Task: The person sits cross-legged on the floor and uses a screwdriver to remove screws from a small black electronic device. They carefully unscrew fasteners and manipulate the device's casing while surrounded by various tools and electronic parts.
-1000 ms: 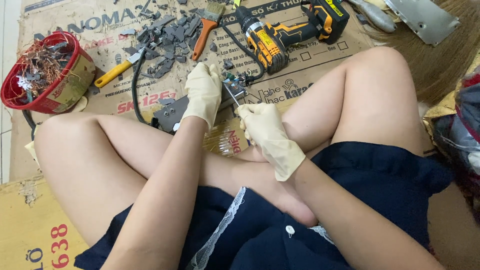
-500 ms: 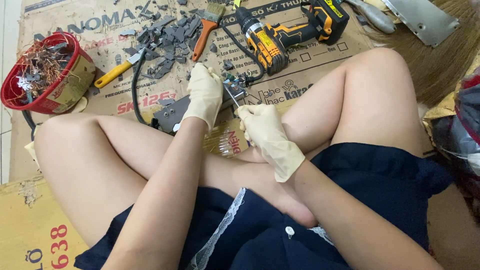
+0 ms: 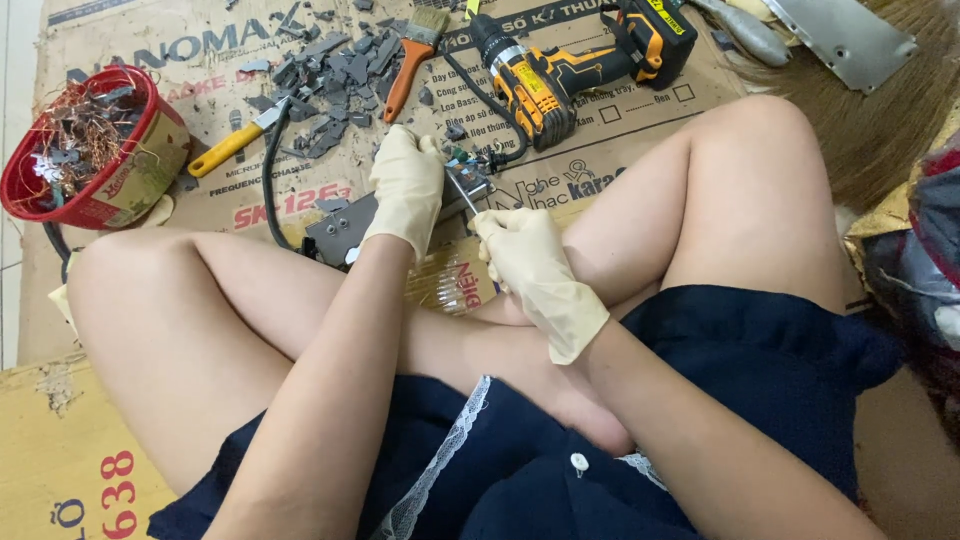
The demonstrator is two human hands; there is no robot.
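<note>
I sit cross-legged on flattened cardboard (image 3: 190,205). Both hands wear cream rubber gloves. My left hand (image 3: 407,185) presses down on a small grey electronic part (image 3: 340,228) with a circuit board, gripping its top. My right hand (image 3: 525,260) is closed around the handle of a thin screwdriver (image 3: 461,190), whose metal shaft points up and left into the part beside my left fingers. The part lies on the cardboard just ahead of my knees.
A red basket (image 3: 95,150) of copper wire scraps stands at the left. Grey broken pieces (image 3: 330,65), a yellow-handled tool (image 3: 228,148), an orange-handled brush (image 3: 408,60) and a yellow cordless drill (image 3: 570,65) lie ahead. A metal plate (image 3: 845,30) sits top right.
Both hands stay on the part and the screwdriver; only slight shifts of the right hand show.
</note>
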